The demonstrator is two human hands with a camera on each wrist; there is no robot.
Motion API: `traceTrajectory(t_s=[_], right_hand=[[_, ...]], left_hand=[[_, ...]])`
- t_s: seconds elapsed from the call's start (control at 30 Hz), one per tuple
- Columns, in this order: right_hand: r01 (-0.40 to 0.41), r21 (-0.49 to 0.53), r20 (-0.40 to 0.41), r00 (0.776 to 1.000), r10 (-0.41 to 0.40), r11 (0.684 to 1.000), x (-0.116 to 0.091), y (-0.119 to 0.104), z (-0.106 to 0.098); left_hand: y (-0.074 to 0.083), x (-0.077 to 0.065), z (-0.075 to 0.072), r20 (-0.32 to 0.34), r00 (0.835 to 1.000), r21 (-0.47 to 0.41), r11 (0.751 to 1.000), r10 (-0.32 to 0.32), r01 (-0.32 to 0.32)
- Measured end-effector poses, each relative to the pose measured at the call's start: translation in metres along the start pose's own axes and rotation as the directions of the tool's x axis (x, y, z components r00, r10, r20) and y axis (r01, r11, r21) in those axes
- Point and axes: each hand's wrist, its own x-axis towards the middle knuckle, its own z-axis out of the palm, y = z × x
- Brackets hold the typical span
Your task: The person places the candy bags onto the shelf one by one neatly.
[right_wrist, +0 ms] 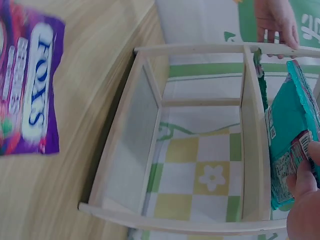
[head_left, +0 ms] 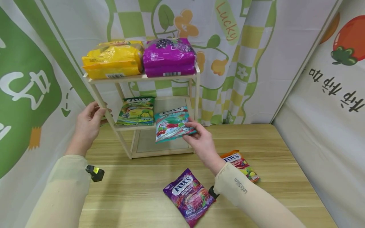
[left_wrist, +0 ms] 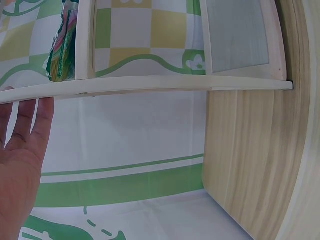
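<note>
My right hand (head_left: 201,142) pinches a teal Mint Blossom candy bag (head_left: 171,123) by its right side. The bag's front faces up in the head view; its teal back shows in the right wrist view. It is at the front edge of the middle shelf (head_left: 171,102) of a small wooden rack (head_left: 122,144), beside a green Springtea bag (head_left: 137,110) lying there. My left hand (head_left: 88,125) holds the rack's front left post, with fingers (left_wrist: 42,117) reaching behind it.
On the rack's top stand a yellow bag (head_left: 114,60) and a magenta bag (head_left: 169,57). A purple Berries bag (head_left: 189,198) lies on the wooden table (head_left: 137,190). An orange-red Fruits bag (head_left: 242,166) lies partly hidden behind my right forearm. Printed curtains (head_left: 308,101) surround the table.
</note>
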Motion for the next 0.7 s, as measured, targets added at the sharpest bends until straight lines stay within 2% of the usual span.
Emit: traceTrajectory(t_s=[0.07,0.13,0.23,0.3,0.37,0.43,0.53,0.6,0.7], right_hand=[[0.059,-0.085,-0.007,0.998,-0.060,0.995,0.0006,0.0014,0.0004],[0.130,-0.173,-0.008,0.991,-0.133,0.976,0.0008,0.0026,0.0005],[0.235,-0.288,0.006,0.970,-0.244,0.928,0.0009,0.0043,0.0002],[0.307,-0.362,0.026,0.947,-0.320,0.880,0.0015,0.0053,-0.0002],[0.382,-0.437,0.056,0.915,-0.399,0.814,0.0027,0.0066,-0.0010],[0.450,-0.507,0.088,0.876,-0.475,0.735,0.0044,0.0076,-0.0018],[0.512,-0.597,0.134,0.823,-0.552,0.618,0.0059,0.0065,-0.0023],[0.530,-0.642,0.155,0.797,-0.583,0.554,0.0063,0.0053,-0.0024],[0.545,-0.691,0.183,0.768,-0.614,0.475,0.0061,0.0037,-0.0026]], left_hand=[[-0.0005,0.0000,-0.0002,0.001,1.000,-0.002,1.000,-0.005,0.005],[-0.0010,-0.0001,-0.0004,0.001,1.000,-0.005,1.000,-0.011,0.011],[-0.0017,-0.0003,-0.0007,0.003,1.000,0.002,1.000,-0.017,0.017],[-0.0020,-0.0005,-0.0008,0.004,1.000,0.010,1.000,-0.019,0.019],[-0.0022,-0.0008,-0.0010,0.005,1.000,0.016,1.000,-0.020,0.020],[-0.0019,-0.0009,-0.0009,0.004,1.000,0.016,1.000,-0.020,0.020],[-0.0013,-0.0009,-0.0003,0.001,1.000,0.009,1.000,-0.013,0.013],[-0.0007,-0.0008,-0.0001,0.001,1.000,0.004,1.000,-0.007,0.007],[-0.0002,-0.0006,0.0000,0.000,1.000,0.000,1.000,-0.001,0.001]])
